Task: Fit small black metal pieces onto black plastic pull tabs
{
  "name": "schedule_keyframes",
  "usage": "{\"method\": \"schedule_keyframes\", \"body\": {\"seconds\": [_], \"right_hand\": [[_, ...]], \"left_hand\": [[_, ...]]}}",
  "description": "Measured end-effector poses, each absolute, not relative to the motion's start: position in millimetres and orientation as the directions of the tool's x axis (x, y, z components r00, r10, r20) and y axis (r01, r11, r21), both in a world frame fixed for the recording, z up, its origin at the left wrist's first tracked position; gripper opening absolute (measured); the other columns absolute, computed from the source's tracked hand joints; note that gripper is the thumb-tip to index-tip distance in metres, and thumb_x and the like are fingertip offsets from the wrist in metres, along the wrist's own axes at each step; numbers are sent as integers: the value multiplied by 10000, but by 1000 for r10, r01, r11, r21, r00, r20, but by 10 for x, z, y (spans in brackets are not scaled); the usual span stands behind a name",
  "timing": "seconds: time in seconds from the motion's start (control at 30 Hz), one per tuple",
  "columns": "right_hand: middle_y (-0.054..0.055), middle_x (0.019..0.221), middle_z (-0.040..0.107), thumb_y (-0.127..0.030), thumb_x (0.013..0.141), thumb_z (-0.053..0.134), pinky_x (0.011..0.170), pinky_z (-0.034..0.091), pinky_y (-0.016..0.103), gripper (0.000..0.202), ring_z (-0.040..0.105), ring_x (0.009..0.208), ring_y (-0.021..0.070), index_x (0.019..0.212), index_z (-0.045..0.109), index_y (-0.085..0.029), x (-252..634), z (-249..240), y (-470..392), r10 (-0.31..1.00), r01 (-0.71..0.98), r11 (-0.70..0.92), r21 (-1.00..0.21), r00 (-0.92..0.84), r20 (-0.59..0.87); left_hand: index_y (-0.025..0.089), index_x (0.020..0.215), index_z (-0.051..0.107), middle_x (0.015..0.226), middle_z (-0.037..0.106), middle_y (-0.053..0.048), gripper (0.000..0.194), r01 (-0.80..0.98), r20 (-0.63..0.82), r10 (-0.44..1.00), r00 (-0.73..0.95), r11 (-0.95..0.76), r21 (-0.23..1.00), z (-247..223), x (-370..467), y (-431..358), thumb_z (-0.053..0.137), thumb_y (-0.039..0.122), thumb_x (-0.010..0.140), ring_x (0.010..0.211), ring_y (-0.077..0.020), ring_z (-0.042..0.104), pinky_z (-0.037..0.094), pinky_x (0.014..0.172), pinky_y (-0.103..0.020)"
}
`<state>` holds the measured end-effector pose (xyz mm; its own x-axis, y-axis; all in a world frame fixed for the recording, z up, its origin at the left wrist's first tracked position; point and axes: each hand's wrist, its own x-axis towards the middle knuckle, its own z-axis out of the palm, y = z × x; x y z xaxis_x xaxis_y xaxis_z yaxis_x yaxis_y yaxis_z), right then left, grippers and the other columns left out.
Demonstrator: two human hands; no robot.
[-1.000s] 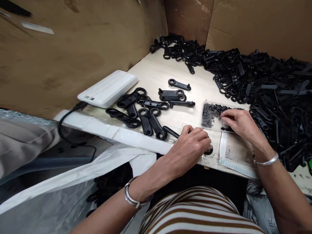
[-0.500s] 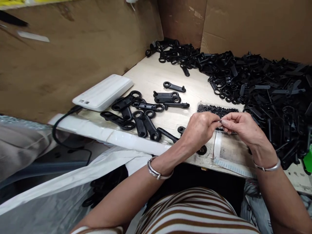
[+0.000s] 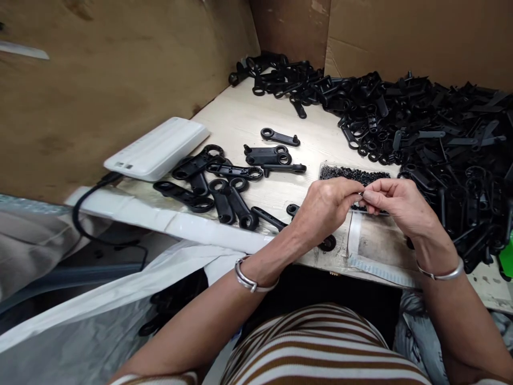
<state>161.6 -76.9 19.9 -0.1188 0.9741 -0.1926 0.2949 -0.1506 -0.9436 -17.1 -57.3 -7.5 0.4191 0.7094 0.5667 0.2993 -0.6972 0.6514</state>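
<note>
Together, left hand [image 3: 326,206] and right hand [image 3: 402,206] pinch a tiny dark piece [image 3: 363,194] between fingers [image 3: 375,199].

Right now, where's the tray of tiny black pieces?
In the head view, the tray sits right of centre on the table, partly hidden by the left hand and right hand, with a heap of black parts behind and to its right.

The levers [image 3: 263,155] and the small bits [image 3: 355,175] are black, the tabletop [image 3: 232,120] cream. The box [image 3: 156,147] at left is white, its cable [image 3: 75,214] black. The walls [image 3: 140,69] are brown, the bracelets [image 3: 449,275] silver, the shirt [image 3: 320,350] striped brown and white.
</note>
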Motion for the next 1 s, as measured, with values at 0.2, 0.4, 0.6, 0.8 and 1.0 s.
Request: {"method": "schedule_keyframes", "body": {"seconds": [0.2,0.4,0.6,0.8,1.0], "right_hand": [[-6,596,622,-396,671,804,519,443,217,275,534,531,82,710,692,-148,1562,231,-766,985,207,-125,-970,-96,-147],[5,630,641,-329,740,731,548,458,244,170,564,569,111,766,716,-162,1478,307,-786,1000,417,25,-908,-20,18],[13,630,652,-364,794,686,557,464,250,198,569,574,120,756,733,-176,1493,327,-800,998,500,63,-863,-56,40],[-1,555,628,-383,730,749,498,446,221,238,546,511,102,680,708,-154,1469,305,-793,1000,419,24,-908,-22,16],[-8,626,665,-244,762,698,538,475,220,78,581,553,100,725,719,-177,1413,260,-817,980,463,169,-870,13,197]], "left_hand": [[180,834,739,789,759,12,143,190,458,814,358,-543,818,1,-176,-559,629,89,829,689,-120,678,532,650,-215],[153,818,714,725,709,8,144,174,425,853,304,-488,855,22,-147,-562,590,80,832,641,-107,622,493,611,-214],[142,846,690,755,713,-4,137,320,504,804,316,-591,741,-26,-145,-584,571,77,859,658,-108,626,490,633,-212],[133,844,689,731,719,-8,106,345,532,780,328,-624,702,-60,-163,-615,596,86,867,644,-109,643,481,617,-202],[119,838,687,671,684,-6,122,368,468,813,346,-577,729,-27,-177,-613,581,129,898,586,-101,601,438,581,-208]]}}
